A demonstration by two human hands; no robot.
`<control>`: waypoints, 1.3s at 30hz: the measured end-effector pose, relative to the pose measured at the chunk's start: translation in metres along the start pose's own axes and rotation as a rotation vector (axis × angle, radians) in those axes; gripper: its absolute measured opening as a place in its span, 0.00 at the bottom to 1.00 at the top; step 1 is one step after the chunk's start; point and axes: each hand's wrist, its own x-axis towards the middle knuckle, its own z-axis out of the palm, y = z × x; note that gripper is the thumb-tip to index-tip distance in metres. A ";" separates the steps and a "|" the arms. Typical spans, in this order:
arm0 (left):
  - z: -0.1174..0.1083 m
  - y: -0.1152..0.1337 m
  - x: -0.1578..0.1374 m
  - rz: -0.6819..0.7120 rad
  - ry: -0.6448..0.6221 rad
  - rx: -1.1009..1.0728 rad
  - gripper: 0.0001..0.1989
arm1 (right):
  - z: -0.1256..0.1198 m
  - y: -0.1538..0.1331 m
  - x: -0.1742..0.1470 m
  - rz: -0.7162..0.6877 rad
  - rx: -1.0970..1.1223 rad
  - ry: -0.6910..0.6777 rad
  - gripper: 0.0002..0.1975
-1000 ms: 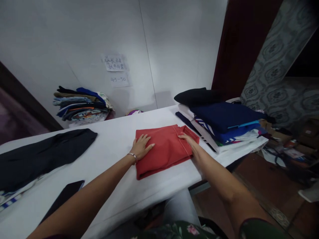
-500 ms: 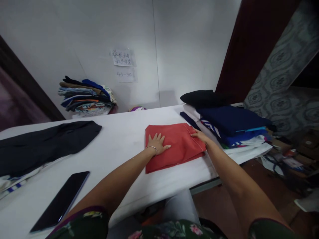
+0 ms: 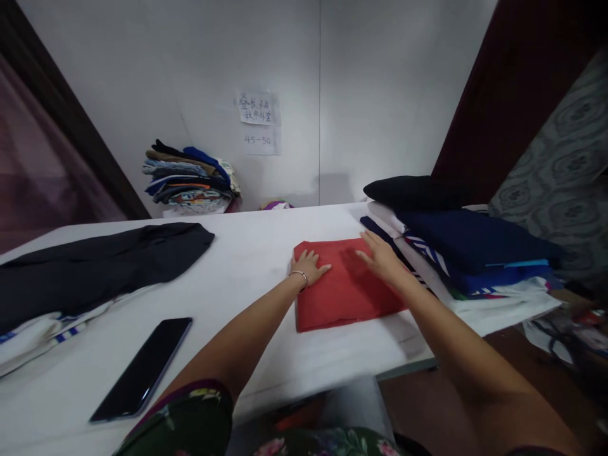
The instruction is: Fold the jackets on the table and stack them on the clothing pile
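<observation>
While the left hand [image 3: 309,268] rests on the folded red cloth [image 3: 332,304] near frame centre, both grips apart, the right hand [image 3: 382,258] would smooth best with flat strokes.

Two paper signs are hanging on the pale wall, one directly above the other. The upper sheet [image 3: 259,108] is carrying two handwritten rows of Chinese characters: the top row seems to be reading "叠长袖", the second "秋冬外套", though blur is softening several strokes. The lower sheet [image 3: 263,140], just beneath, is showing the handwritten figures "45-50" in a single line, and these are standing out more clearly.
</observation>
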 end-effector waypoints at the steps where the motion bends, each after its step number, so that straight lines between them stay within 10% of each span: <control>1: 0.000 0.000 0.000 -0.005 0.004 -0.036 0.39 | 0.008 -0.008 0.001 -0.060 -0.070 -0.018 0.30; 7: -0.008 -0.021 0.009 -0.034 0.143 -0.264 0.26 | 0.050 0.011 -0.006 0.161 -0.211 -0.375 0.35; 27: -0.013 -0.083 0.096 -0.069 0.034 -0.169 0.25 | 0.062 0.030 -0.008 0.142 -0.221 -0.333 0.37; 39: -0.025 -0.070 0.082 -0.185 0.088 -0.177 0.27 | 0.056 0.018 -0.005 0.178 -0.229 -0.347 0.36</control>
